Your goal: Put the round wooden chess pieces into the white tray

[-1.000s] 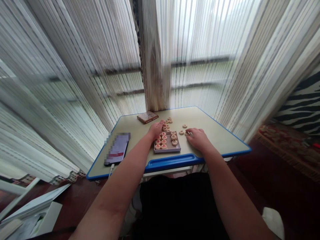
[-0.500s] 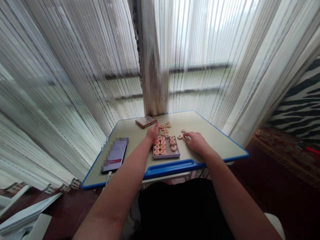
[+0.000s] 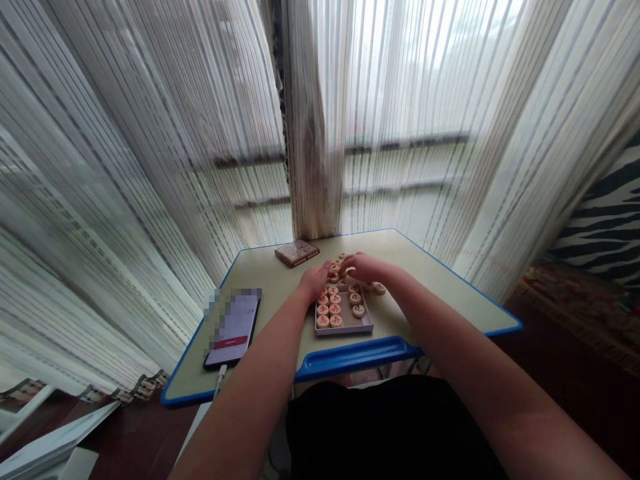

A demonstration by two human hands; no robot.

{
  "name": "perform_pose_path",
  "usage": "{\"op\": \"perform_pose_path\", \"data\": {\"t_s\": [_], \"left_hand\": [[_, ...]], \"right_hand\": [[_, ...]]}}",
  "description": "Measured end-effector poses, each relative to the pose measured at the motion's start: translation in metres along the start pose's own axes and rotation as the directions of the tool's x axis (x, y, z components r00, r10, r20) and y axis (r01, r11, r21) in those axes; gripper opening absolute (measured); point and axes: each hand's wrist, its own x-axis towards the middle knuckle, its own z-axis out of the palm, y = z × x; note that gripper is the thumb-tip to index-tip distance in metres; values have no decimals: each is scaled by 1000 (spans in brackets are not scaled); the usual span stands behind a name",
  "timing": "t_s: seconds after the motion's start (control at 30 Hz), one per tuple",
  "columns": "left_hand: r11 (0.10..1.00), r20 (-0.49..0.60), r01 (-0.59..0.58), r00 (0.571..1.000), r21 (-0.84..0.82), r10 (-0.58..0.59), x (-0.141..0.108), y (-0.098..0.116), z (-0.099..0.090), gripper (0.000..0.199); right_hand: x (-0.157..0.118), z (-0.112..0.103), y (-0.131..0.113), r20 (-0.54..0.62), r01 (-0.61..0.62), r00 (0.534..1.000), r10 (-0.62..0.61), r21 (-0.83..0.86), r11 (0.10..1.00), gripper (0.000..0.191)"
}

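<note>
A shallow light box tray (image 3: 367, 328) holds xiangqi pieces: red-marked ones (image 3: 335, 310) in two columns at the left, and dark-marked ones (image 3: 358, 311) down the right, with a bare strip between. My left hand (image 3: 314, 281) lies at the tray's far left corner, fingers stretched toward loose pieces (image 3: 335, 265) behind the tray. Above those same pieces, my right hand (image 3: 369, 267) arches from the right, its fingers bent and apart. I make out nothing held in either hand. Part of the pile is hidden by the fingers. A loose piece (image 3: 381, 288) lies under my right wrist.
A flat patterned box (image 3: 297, 253) lies at the table's back. A phone (image 3: 234, 330) with a white cable (image 3: 221, 379) rests at the left. The table (image 3: 440, 293) has a blue edge and a blue front groove (image 3: 357, 355). Curtains hang close behind.
My right hand has moved left from the loose pieces beside the tray to the pile behind it. My left hand stays near the tray's far left corner. The view has shifted slightly.
</note>
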Motion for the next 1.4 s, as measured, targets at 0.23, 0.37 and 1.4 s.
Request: {"op": "perform_pose_path", "data": {"t_s": [0.23,0.37,1.4], "left_hand": [[999,76,39,996,30,-42,2,1,-1,38],[979,126,177,978,-100,-164,2,-1,-5,36],[928,167,142,982,-345,-89,-6,6,-7,19]], "right_hand": [[-10,7,19,-130,-20,991,18,-11,1000,16],[-11,8,14,-120,-93,988,92,2,996,18],[-117,6,-56,-302,103,953,-31,227,968,8]]}}
